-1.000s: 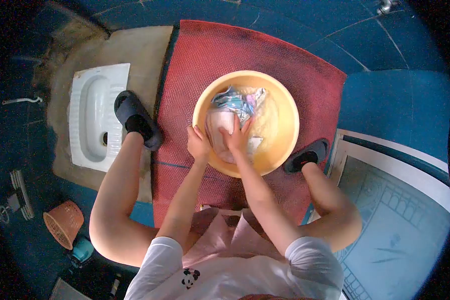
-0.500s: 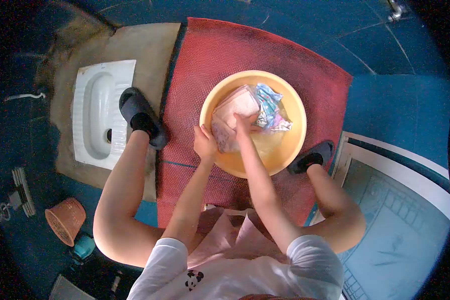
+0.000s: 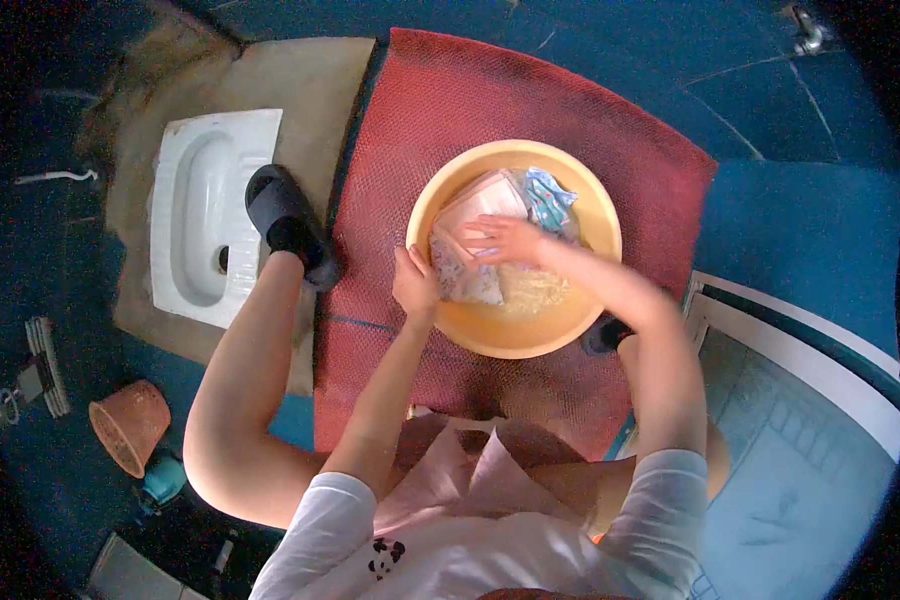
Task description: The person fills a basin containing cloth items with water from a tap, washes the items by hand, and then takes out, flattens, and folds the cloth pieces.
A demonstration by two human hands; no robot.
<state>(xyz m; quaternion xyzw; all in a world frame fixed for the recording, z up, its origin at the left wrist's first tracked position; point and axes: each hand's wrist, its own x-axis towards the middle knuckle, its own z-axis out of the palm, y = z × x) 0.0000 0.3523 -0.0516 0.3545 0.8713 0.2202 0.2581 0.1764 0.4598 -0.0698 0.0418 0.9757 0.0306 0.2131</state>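
A yellow basin [image 3: 530, 345] stands between my feet and holds water and several cloths. My left hand [image 3: 416, 284] grips the basin's left rim with its fingers closed over the edge. Inside the basin my right hand [image 3: 508, 241] is spread over the cloths, slightly blurred, with its fingers apart. A folded pale pink cloth [image 3: 490, 197] lies just above its fingers. To the right of that cloth is a blue patterned cloth [image 3: 550, 198]. A pale floral cloth [image 3: 457, 278] rests at the lower left of the basin, beside my left hand.
The basin stands on a red mat [image 3: 390, 160]. Left of the mat is a white squat toilet [image 3: 195, 210], with my slippered foot at its edge. An orange basket [image 3: 132, 428] is at the lower left, a framed panel [image 3: 800, 450] at the right, and a metal tap [image 3: 812, 35] at the upper right.
My right hand has swung round to reach in from the right, its fingers now spread leftward. The blue cloth has shifted toward the basin's upper right. My left hand stays at the rim.
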